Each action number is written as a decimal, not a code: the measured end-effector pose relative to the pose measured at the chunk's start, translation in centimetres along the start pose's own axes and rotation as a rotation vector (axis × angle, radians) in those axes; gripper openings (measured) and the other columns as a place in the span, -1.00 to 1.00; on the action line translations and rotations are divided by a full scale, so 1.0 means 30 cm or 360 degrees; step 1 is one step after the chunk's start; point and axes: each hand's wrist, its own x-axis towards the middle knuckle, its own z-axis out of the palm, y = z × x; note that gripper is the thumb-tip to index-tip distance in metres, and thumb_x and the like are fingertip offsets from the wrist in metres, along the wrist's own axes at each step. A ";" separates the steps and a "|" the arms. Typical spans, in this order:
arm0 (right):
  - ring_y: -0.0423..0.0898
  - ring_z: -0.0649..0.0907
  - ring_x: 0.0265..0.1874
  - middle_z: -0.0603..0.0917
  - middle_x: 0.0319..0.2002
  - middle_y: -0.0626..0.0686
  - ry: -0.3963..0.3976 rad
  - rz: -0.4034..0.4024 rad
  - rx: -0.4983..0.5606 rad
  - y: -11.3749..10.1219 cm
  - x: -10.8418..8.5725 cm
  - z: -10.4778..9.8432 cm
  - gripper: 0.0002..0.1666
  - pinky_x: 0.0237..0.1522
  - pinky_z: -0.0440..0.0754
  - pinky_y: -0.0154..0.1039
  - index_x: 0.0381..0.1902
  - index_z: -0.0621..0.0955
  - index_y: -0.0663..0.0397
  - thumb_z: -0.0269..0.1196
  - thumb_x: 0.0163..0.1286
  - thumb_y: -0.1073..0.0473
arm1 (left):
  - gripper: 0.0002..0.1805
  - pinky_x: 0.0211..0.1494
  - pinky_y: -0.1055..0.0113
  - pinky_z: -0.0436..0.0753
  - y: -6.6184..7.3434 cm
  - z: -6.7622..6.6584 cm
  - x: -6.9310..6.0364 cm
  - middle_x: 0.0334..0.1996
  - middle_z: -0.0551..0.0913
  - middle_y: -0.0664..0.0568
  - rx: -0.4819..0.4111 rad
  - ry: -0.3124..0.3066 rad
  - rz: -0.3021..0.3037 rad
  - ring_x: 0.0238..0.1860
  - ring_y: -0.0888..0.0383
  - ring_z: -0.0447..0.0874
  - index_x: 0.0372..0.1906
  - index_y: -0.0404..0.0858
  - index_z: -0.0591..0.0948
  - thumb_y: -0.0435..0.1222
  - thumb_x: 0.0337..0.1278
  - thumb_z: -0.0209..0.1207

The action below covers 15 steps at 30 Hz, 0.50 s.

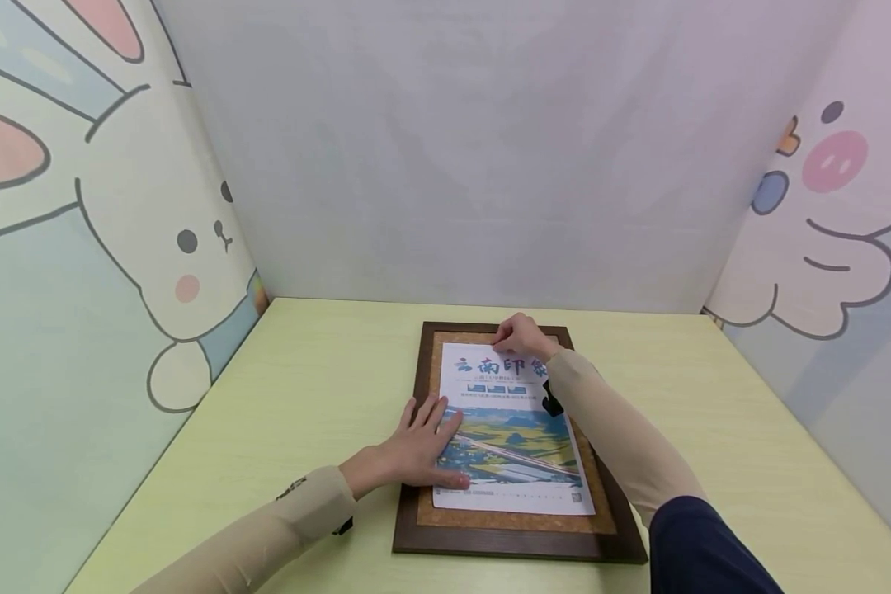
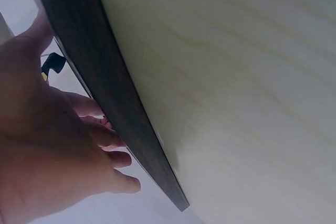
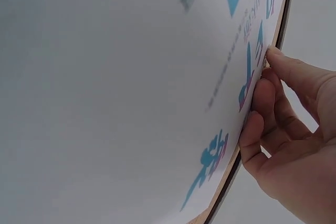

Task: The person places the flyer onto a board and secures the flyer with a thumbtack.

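Observation:
A printed paper poster [image 1: 501, 450] with blue lettering and a landscape picture lies on a cork board [image 1: 516, 520] with a dark wooden frame [image 1: 520, 542]. My left hand [image 1: 414, 454] rests with spread fingers on the poster's left edge and the frame; in the left wrist view that hand [image 2: 58, 135] reaches over the frame's dark side [image 2: 100, 61]. At the poster's top edge, my right hand [image 1: 523, 337] has curled fingers. Seen from the right wrist, thumb and forefinger of this hand [image 3: 294, 124] pinch a small pin-like thing, mostly hidden, against the board.
The framed board lies on a pale yellow-green table [image 1: 304, 396]. A plain light curtain wall [image 1: 445, 165] stands behind it. Side walls carry a cartoon rabbit [image 1: 156, 247] at the left and another cartoon animal [image 1: 824, 223] at the right.

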 end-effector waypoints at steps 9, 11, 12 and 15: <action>-0.08 0.61 -0.40 0.72 -0.28 0.13 0.0015 0.0010 0.0002 -0.001 -0.007 0.000 -0.91 -0.32 0.52 -0.35 -0.34 0.72 0.16 0.31 0.29 0.25 | 0.13 0.50 -0.25 -0.25 -0.002 0.008 0.007 0.55 -0.10 -0.22 0.0013 -0.0002 0.0005 0.57 -0.18 -0.27 0.53 -0.14 0.06 0.42 -0.04 0.10; -0.09 0.60 -0.40 0.72 -0.29 0.13 0.0008 0.0007 -0.0019 -0.002 -0.001 0.002 -0.92 -0.32 0.50 -0.35 -0.35 0.71 0.17 0.32 0.28 0.25 | 0.13 0.50 -0.25 -0.25 -0.005 0.009 0.008 0.55 -0.10 -0.22 0.0018 -0.0004 0.0002 0.57 -0.18 -0.28 0.53 -0.13 0.06 0.42 -0.04 0.10; -0.09 0.59 -0.41 0.72 -0.29 0.13 0.0006 0.0006 -0.0031 -0.003 0.002 0.003 -0.91 -0.33 0.50 -0.34 -0.35 0.71 0.17 0.32 0.28 0.25 | 0.13 0.50 -0.25 -0.25 -0.006 0.010 0.009 0.55 -0.11 -0.22 0.0019 -0.0006 0.0000 0.57 -0.18 -0.28 0.53 -0.13 0.06 0.42 -0.04 0.10; -0.09 0.59 -0.41 0.72 -0.30 0.13 0.0001 0.0012 -0.0052 -0.006 0.010 0.005 -0.92 -0.34 0.49 -0.33 -0.37 0.70 0.18 0.32 0.28 0.26 | 0.13 0.50 -0.25 -0.25 -0.009 0.011 0.010 0.55 -0.11 -0.22 0.0025 -0.0009 0.0001 0.57 -0.18 -0.28 0.53 -0.13 0.05 0.42 -0.04 0.10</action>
